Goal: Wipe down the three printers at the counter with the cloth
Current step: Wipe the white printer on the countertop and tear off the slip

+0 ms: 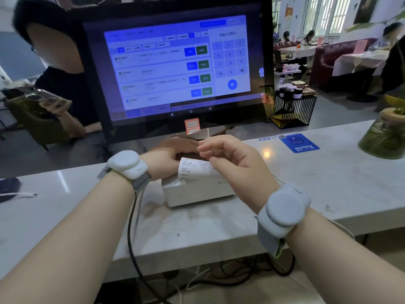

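Observation:
A small white receipt printer (197, 191) sits on the pale counter (328, 183) just below a touchscreen terminal. A printed receipt (192, 168) curls up out of its top. My right hand (232, 159) pinches the receipt's upper right edge between thumb and fingers. My left hand (168, 156) lies across the back of the printer's top, fingers stretched to the right over a dark patch (189, 155) that I cannot identify. No cloth is clearly in view, and only one printer shows.
The terminal screen (175, 66) stands close behind the printer. A black cable (131, 233) runs off the counter's front edge. A blue sticker (298, 142) and a glass vase with a plant (383, 137) are at right. A person holding a phone (48, 99) sits behind left.

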Tool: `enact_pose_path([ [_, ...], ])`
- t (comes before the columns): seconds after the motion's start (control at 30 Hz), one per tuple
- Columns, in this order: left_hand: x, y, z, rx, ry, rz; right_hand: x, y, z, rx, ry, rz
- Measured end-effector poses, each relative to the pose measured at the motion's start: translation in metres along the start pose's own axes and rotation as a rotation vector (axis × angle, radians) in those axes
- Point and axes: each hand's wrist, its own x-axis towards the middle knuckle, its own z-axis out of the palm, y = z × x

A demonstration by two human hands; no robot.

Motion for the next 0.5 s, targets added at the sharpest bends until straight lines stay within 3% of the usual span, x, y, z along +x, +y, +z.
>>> enact_pose_path([
  [0.5, -0.032, -0.030, -0.003, 0.149, 0.187, -0.085, -0.004, -0.005, -0.001, -0.045, 0.030, 0.026],
])
